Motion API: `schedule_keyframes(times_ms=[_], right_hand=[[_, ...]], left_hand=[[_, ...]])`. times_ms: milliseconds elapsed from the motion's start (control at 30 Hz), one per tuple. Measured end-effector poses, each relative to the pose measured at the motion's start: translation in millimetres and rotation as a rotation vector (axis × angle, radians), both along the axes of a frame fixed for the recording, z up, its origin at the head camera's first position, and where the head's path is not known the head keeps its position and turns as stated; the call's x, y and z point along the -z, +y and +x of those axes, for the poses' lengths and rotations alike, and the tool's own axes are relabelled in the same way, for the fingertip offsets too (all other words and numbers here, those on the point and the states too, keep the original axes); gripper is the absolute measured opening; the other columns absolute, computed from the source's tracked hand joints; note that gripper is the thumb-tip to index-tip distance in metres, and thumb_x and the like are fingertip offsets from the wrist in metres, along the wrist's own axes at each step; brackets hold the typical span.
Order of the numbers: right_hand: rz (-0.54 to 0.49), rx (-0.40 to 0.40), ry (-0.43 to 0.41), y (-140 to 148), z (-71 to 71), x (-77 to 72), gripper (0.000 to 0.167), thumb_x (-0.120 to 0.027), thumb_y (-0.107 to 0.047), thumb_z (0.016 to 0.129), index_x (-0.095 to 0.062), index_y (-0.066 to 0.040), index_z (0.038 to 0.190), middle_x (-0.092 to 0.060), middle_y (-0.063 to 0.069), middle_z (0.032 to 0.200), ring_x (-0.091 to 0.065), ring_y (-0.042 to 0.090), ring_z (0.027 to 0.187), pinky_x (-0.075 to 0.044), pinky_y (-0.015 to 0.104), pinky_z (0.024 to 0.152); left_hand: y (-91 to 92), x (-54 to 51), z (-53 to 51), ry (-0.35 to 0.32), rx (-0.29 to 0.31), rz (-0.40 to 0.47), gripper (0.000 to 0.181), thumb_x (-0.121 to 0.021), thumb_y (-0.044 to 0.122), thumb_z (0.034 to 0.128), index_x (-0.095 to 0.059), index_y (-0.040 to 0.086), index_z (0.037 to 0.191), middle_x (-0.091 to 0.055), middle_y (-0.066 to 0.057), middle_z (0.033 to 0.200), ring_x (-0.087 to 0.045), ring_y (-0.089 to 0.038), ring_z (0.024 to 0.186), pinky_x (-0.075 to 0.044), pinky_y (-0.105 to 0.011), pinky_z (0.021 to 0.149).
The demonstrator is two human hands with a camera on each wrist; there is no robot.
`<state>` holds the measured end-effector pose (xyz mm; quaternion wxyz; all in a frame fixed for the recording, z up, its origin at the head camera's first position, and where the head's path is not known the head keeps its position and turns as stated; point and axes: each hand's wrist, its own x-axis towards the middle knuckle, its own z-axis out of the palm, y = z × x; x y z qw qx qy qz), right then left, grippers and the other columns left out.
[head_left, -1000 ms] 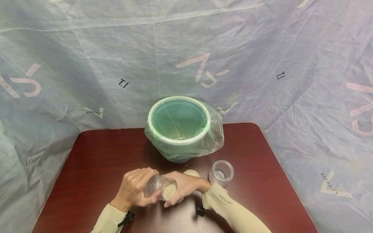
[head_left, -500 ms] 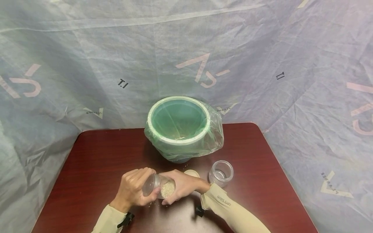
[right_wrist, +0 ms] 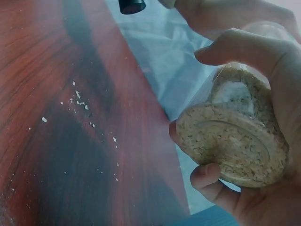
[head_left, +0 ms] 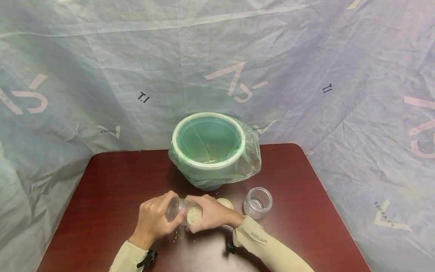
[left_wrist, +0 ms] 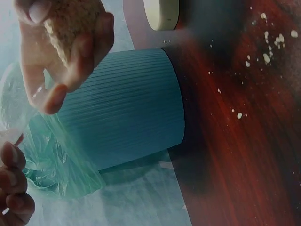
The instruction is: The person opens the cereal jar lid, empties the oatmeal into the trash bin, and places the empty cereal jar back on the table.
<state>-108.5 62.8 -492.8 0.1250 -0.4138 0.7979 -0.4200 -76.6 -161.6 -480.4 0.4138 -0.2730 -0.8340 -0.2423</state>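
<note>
My right hand (head_left: 212, 213) grips a clear jar (right_wrist: 230, 132) with pale flakes, perhaps oats, held tilted above the table. The flakes (head_left: 194, 215) lie toward its base, seen through the wall. On the other side, my left hand (head_left: 156, 217) curls round the clear threaded end (head_left: 175, 209), its thumb across the front. I cannot tell whether that end is the same jar's neck or a second jar. Loose crumbs (right_wrist: 77, 101) are scattered on the table below. In the left wrist view, my left fingertips (left_wrist: 14, 179) show at the lower left edge.
Behind the hands stands a ribbed blue-green bin (left_wrist: 131, 108) with a clear bag over its rim. A second clear jar (head_left: 257, 203) stands on the dark red table (head_left: 112, 189), right of a round cream lid (head_left: 225, 204). Fabric sheets (head_left: 136, 68) hang around the table.
Both hands have shifted slightly up and left with the jar. More crumbs show on the table beneath it. The bin, lid and second jar have not moved.
</note>
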Motion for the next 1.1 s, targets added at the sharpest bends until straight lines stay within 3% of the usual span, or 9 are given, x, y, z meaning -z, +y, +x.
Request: schedule_keyframes(times_ms=[333,533,667,867,1100], right_hand=[[-0.002,0.011,-0.033,0.9,-1.8,1.1,0.055,-0.095,-0.029,0.074,-0.062,-0.028,0.117,-0.068,-0.017,0.096,-0.063,-0.005,0.080,-0.057,0.017,0.068],[-0.054,-0.047,-0.128,2.0,-2.9,0.6,0.050,-0.096,-0.026,0.075,-0.064,-0.023,0.113,-0.068,-0.013,0.099,-0.063,-0.002,0.084,-0.058,0.021,0.073],[-0.076,-0.115,-0.225,4.3,-3.4,-1.3,0.051,-0.096,-0.023,0.077,-0.066,-0.021,0.118,-0.069,-0.013,0.104,-0.064,-0.002,0.089,-0.060,0.023,0.077],[-0.101,-0.252,-0.400,7.0,-3.8,-6.1,0.052,-0.095,-0.013,0.079,-0.067,-0.014,0.123,-0.070,-0.009,0.108,-0.066,0.000,0.092,-0.061,0.027,0.081],[-0.056,-0.352,-0.437,7.6,-4.3,-9.0,0.047,-0.095,-0.012,0.080,-0.066,-0.013,0.118,-0.069,-0.009,0.104,-0.065,-0.001,0.092,-0.060,0.026,0.085]], left_hand=[[-3.1,0.1,2.7,-0.112,-0.005,-0.029,0.051,-0.049,0.062,0.1016,-0.066,0.015,0.098,-0.060,0.007,0.066,-0.046,-0.006,0.049,-0.039,-0.027,0.039],[-8.9,-1.6,4.0,-0.135,0.057,-0.078,0.061,-0.048,0.069,0.1011,-0.071,0.014,0.112,-0.073,0.002,0.084,-0.065,-0.013,0.061,-0.050,-0.033,0.046],[-11.5,-5.5,3.5,-0.085,0.132,-0.087,0.065,-0.050,0.069,0.1002,-0.073,0.012,0.120,-0.075,0.001,0.098,-0.072,-0.018,0.071,-0.056,-0.036,0.052],[-11.2,-14.1,1.4,0.032,0.262,-0.089,0.066,-0.056,0.067,0.0977,-0.074,0.007,0.120,-0.067,0.000,0.095,-0.057,-0.011,0.060,-0.050,-0.027,0.049],[-8.1,-22.2,0.4,0.112,0.384,-0.094,0.059,-0.060,0.061,0.0977,-0.072,0.004,0.106,-0.063,0.001,0.086,-0.053,-0.008,0.060,-0.046,-0.022,0.049]])
